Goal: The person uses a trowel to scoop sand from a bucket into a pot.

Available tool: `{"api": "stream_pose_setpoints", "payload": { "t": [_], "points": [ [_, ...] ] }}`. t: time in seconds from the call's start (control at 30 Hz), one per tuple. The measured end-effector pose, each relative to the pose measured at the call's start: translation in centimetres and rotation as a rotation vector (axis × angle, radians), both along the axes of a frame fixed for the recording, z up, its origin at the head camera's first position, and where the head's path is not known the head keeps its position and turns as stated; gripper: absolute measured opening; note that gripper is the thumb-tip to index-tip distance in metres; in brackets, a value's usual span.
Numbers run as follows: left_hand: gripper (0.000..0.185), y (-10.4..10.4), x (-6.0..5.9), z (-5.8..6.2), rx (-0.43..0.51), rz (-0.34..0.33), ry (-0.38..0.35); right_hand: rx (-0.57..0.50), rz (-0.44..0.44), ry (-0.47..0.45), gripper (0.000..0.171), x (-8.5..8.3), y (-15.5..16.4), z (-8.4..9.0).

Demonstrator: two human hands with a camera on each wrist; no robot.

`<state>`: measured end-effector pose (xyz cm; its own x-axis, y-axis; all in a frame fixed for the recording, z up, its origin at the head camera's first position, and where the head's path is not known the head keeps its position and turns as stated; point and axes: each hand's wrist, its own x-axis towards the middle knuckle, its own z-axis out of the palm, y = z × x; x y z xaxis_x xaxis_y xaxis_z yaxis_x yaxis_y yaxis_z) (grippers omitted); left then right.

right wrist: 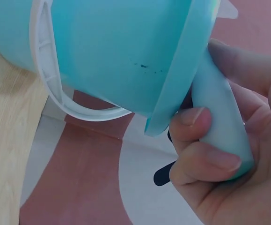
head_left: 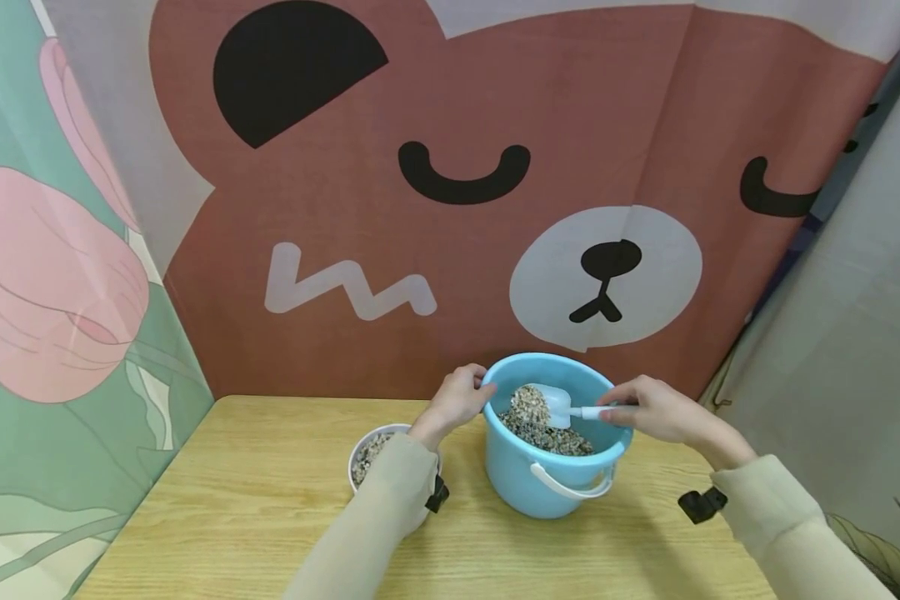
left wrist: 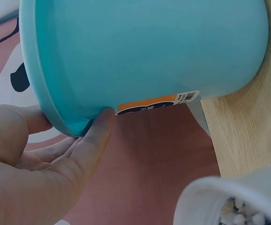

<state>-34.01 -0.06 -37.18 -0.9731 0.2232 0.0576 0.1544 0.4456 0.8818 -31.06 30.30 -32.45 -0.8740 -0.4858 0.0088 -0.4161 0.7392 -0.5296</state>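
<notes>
One bucket point(left wrist: 144, 47), orange barcode label point(left wrist: 156, 103), unreadable

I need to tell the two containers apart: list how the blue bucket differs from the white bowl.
The blue bucket is larger and taller than the white bowl. The bucket has a white carrying handle; no handle shows on the bowl. The left hand grips the bucket's rim and the right hand holds a scoop in it, while the bowl sits untouched beside it. Both hold gravel and stand on the wooden table.

Even soft light, blurred wrist close-ups
</notes>
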Motion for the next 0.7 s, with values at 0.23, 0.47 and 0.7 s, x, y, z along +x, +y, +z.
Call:
{"api": "stream_pose_setpoints", "payload": {
  "t": [0.23,0.47,0.7],
  "points": [
    [0.035,-0.1,-0.1,0.0,-0.005,0.005,-0.001,-0.081,-0.054,-0.015,0.024,0.6,0.3,-0.3],
    [0.037,-0.1,0.0,-0.3,0.028,-0.001,-0.009,-0.122,-0.069,-0.013,0.025,1.0,0.3,-0.5],
    [0.047,-1.0,0.5,0.2,0.037,-0.068,-0.032,-0.137,-0.079,-0.009,0.026,1.3,0.0,0.0]
  ]
}}
